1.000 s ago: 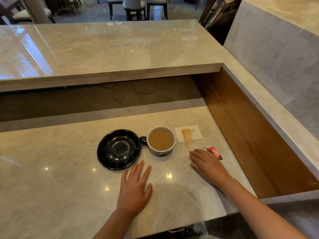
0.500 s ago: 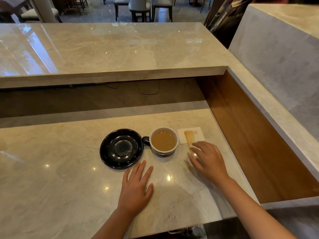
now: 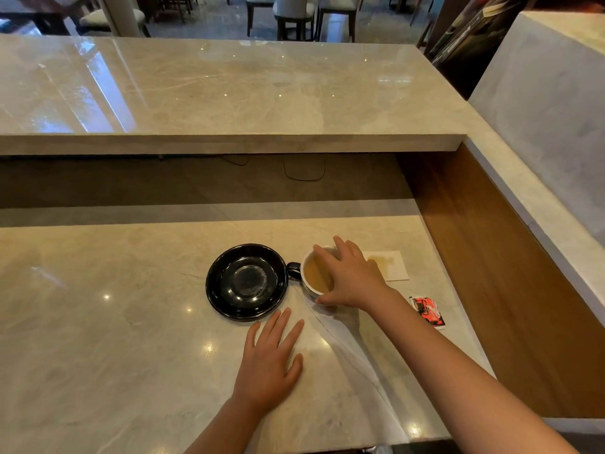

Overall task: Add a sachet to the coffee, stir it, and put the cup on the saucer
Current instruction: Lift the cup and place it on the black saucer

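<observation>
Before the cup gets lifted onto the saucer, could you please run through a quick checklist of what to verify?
1. Saucer empty and ready to receive the cup: ok.
2. Right hand on the cup: it spans the rim from above; whether the grip is firm, cannot tell.
3. Stirrer out of the coffee: not ok, a stick appears to lie in the cup under the fingers.
4. Path from cup to saucer clear: ok, they sit side by side, handle towards the saucer.
5. Left hand out of the way: ok, flat on the counter, just in front of the saucer.
6. Sachet emptied: cannot tell.
</observation>
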The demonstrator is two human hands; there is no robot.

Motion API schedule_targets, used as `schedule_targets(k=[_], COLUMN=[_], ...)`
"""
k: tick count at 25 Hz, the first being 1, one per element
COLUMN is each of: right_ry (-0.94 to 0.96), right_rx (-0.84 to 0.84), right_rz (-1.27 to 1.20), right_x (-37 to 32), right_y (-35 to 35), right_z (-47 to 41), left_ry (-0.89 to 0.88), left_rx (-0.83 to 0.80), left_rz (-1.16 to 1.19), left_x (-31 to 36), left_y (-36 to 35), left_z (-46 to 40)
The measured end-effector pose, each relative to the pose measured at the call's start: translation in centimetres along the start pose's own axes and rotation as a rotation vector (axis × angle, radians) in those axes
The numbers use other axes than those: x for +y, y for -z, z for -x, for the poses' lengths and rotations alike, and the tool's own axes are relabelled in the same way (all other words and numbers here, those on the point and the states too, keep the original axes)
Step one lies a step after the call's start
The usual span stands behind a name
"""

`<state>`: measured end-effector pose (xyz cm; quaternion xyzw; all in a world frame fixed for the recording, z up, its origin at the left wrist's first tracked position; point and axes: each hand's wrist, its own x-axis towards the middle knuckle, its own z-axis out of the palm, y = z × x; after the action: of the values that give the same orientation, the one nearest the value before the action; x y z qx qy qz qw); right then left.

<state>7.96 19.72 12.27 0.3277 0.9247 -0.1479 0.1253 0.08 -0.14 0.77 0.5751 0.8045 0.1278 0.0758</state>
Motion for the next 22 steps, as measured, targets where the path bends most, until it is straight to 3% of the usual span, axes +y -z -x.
schedule_targets(k=[5, 22], right_ry=[0.022, 0.166], right_rx=[-0.056, 0.115], right_rz=[0.06, 0.043], right_x=[-0.5, -4.4], right_y=[0.5, 2.5], right_z=[-1.7, -1.7], left_ry=[0.006, -0.027], left_rx=[-0.005, 0.019], left_rz=[0.013, 0.042], left_x=[0.0, -0.2], left_y=[0.0, 0.0], left_z=[0.0, 0.1])
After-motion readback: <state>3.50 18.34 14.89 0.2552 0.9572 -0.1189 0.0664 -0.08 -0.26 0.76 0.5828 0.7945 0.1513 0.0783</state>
